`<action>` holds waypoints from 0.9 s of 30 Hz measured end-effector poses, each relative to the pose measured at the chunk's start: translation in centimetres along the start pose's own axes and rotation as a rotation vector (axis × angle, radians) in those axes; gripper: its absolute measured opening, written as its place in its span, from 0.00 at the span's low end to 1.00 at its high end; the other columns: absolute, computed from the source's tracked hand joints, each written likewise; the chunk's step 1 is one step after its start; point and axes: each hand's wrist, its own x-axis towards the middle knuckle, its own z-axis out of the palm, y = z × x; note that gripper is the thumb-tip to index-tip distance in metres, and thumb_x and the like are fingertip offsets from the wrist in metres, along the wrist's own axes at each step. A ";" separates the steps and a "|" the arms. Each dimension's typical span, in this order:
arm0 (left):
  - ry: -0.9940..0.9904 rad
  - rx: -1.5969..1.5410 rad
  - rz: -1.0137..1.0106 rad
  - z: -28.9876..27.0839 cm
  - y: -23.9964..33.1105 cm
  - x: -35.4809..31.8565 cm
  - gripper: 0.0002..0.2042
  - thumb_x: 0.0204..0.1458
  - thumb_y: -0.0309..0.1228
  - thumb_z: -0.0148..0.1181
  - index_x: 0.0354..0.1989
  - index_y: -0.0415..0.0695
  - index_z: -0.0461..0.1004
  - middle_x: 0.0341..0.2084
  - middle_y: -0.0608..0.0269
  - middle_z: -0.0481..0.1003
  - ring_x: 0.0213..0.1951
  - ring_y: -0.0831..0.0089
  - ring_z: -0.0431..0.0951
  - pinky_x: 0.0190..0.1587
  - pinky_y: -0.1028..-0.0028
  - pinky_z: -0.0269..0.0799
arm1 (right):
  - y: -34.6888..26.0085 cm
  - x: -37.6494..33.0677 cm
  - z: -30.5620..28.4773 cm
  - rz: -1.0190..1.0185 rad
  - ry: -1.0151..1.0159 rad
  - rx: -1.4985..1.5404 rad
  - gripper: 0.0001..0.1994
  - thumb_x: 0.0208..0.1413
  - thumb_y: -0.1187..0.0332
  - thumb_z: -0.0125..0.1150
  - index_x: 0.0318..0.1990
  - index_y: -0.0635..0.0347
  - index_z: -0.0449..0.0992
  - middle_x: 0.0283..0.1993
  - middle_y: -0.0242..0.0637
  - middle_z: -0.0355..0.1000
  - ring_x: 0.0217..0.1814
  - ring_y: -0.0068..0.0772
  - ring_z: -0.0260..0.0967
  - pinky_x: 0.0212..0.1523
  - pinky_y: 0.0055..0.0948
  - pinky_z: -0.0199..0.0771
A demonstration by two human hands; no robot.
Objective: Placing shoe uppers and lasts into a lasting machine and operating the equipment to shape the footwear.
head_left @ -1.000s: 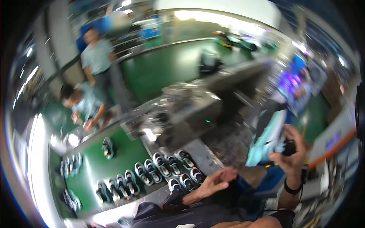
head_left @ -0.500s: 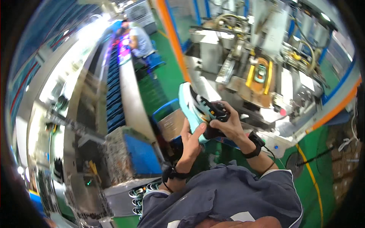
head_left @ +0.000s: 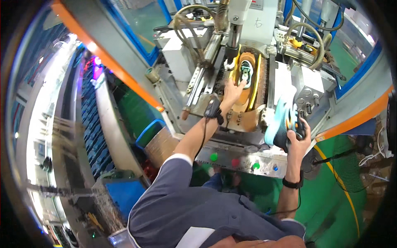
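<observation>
My right hand (head_left: 300, 138) is wrapped round a teal and black sneaker (head_left: 279, 124), held up at the right in front of the machine; its upper part is smeared by motion. At the machine's centre, a second sneaker (head_left: 246, 70), dark with pale green and white trim, lies in a brown, yellow-edged cradle (head_left: 248, 103). My left hand (head_left: 233, 93) reaches into that cradle, its fingertips pinching the near end of this shoe. Both wrists wear black straps with cables.
Metal rods, hoses and a press column (head_left: 235, 31) surround the cradle. Along the machine's front runs a panel (head_left: 223, 159) with coloured buttons. An orange frame edge (head_left: 111, 58) slants at the left, beside a conveyor (head_left: 93, 128) of dark items. A cardboard box (head_left: 159, 146) stands below.
I have turned toward the machine. My left hand has left the teal sneaker and gone to the shoe in the cradle. My right hand has carried the teal sneaker to the right.
</observation>
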 end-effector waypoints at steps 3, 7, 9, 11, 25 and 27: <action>-0.020 -0.015 0.048 5.4 -2.2 5.8 0.45 0.46 0.48 0.63 0.63 0.26 0.50 0.60 0.31 0.58 0.61 0.42 0.60 0.63 0.58 0.56 | 0.6 0.8 -2.0 -0.111 0.143 -0.141 0.24 0.42 0.77 0.60 0.52 0.66 0.69 0.45 0.33 0.69 0.44 0.23 0.67 0.46 0.22 0.69; -0.173 0.101 -0.117 9.3 -3.1 10.0 0.41 0.45 0.35 0.62 0.65 0.33 0.46 0.59 0.35 0.60 0.60 0.43 0.61 0.62 0.56 0.58 | 1.5 3.0 -3.3 -0.083 0.226 -0.265 0.25 0.43 0.75 0.62 0.52 0.66 0.69 0.46 0.35 0.69 0.45 0.25 0.67 0.48 0.23 0.68; -0.144 0.097 -0.175 9.3 -2.6 10.3 0.37 0.46 0.31 0.59 0.64 0.34 0.49 0.57 0.36 0.62 0.58 0.43 0.64 0.60 0.56 0.61 | 1.7 6.1 -2.9 -0.097 0.227 -0.381 0.24 0.42 0.72 0.66 0.51 0.67 0.71 0.45 0.36 0.69 0.44 0.25 0.67 0.46 0.24 0.69; -0.072 -0.016 -0.327 7.7 -1.4 9.4 0.34 0.44 0.29 0.60 0.60 0.32 0.54 0.50 0.37 0.69 0.52 0.46 0.70 0.57 0.56 0.65 | 1.7 11.0 -1.3 -0.156 0.180 -0.456 0.24 0.42 0.71 0.67 0.50 0.67 0.71 0.44 0.38 0.71 0.42 0.26 0.68 0.45 0.24 0.70; -0.021 -0.847 -0.455 -26.7 -0.2 -18.7 0.26 0.49 0.19 0.56 0.59 0.31 0.60 0.51 0.52 0.70 0.51 0.65 0.73 0.57 0.66 0.68 | 15.8 24.6 27.9 -0.225 -0.271 -1.121 0.17 0.42 0.65 0.59 0.37 0.71 0.74 0.35 0.58 0.76 0.41 0.57 0.75 0.42 0.41 0.77; 0.171 -0.839 -0.393 -29.0 -0.3 -22.2 0.26 0.50 0.21 0.56 0.59 0.32 0.60 0.50 0.53 0.71 0.51 0.65 0.74 0.55 0.66 0.69 | 18.8 23.9 29.0 -0.366 -0.221 -1.120 0.18 0.43 0.67 0.59 0.38 0.73 0.68 0.33 0.56 0.76 0.36 0.54 0.76 0.38 0.41 0.78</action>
